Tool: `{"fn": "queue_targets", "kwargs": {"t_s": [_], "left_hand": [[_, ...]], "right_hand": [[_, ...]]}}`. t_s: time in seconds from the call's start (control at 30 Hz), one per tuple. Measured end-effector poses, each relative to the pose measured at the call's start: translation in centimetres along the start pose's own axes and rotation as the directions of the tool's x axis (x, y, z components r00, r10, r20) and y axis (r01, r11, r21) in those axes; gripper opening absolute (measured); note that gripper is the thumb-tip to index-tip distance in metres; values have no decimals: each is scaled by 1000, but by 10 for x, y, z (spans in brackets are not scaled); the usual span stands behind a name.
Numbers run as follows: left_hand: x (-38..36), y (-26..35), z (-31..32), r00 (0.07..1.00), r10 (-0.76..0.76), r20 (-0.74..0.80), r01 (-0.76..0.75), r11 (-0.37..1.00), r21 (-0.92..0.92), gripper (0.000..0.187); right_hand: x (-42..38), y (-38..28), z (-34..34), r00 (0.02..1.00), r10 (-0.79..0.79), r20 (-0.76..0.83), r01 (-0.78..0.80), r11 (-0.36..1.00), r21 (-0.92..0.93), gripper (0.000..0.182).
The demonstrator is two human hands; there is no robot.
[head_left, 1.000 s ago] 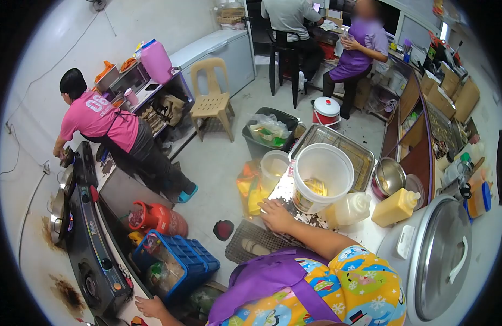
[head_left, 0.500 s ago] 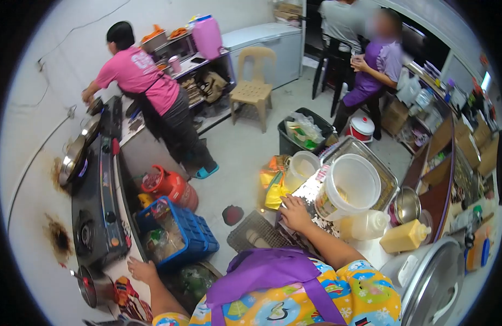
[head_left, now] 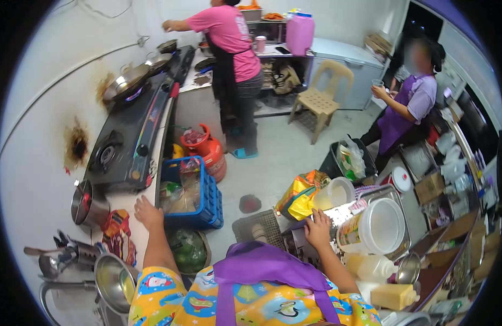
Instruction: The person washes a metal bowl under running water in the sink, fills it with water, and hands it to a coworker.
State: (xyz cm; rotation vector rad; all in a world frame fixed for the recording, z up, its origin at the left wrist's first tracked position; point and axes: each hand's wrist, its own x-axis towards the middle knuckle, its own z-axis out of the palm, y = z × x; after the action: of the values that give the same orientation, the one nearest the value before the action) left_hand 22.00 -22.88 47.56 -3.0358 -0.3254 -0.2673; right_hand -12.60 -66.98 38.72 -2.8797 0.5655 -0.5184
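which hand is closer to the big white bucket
Right. The right hand rests on the counter edge just left of the white bucket; the left hand is far across the aisle on the stove counter.

crate (head_left: pixel 207 198) — blue | gas cylinder (head_left: pixel 208 152) — red | jug (head_left: pixel 300 33) — pink

Two bare hands of the wearer: left hand (head_left: pixel 147 212) and right hand (head_left: pixel 318 228), each flat on a bench. Two other people: one in a pink shirt (head_left: pixel 229 32), one in a purple apron (head_left: pixel 406 108). One black gas stove (head_left: pixel 134 130) with two steel pans (head_left: pixel 126 81) on it. One red gas cylinder (head_left: pixel 204 152). One blue plastic crate (head_left: pixel 199 190). One beige plastic chair (head_left: pixel 321 100). One pink plastic jug (head_left: pixel 300 32). Two white plastic buckets: large (head_left: pixel 378 225), small (head_left: pixel 333 194). Two squeeze bottles: clear (head_left: pixel 370 266), yellow (head_left: pixel 395 296). One white chest freezer (head_left: pixel 348 57).
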Motion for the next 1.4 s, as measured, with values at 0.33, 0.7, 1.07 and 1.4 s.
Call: {"fn": "queue_targets", "kwargs": {"t_s": [0.33, 0.7, 1.07, 1.4], "left_hand": [[0, -3, 6, 999, 9, -42, -10, 999, -31, 88], [-1, -3, 0, 1000, -17, -7, 17, 999, -42, 86], [-4, 4, -7, 1000, 1, -2, -1, 1000, -18, 84], [-2, 2, -3, 1000, 8, -2, -8, 1000, 13, 86]], "right_hand": [[-1, 1, 0, 1000, -16, -9, 16, 1000, -1, 28], [-2, -2, -2, 1000, -14, 9, 14, 1000, -6, 34], [2, -7, -14, 999, 40, 3, -41, 999, 25, 61], [-1, -3, -8, 999, 42, -2, -42, 999, 15, 59]]}}
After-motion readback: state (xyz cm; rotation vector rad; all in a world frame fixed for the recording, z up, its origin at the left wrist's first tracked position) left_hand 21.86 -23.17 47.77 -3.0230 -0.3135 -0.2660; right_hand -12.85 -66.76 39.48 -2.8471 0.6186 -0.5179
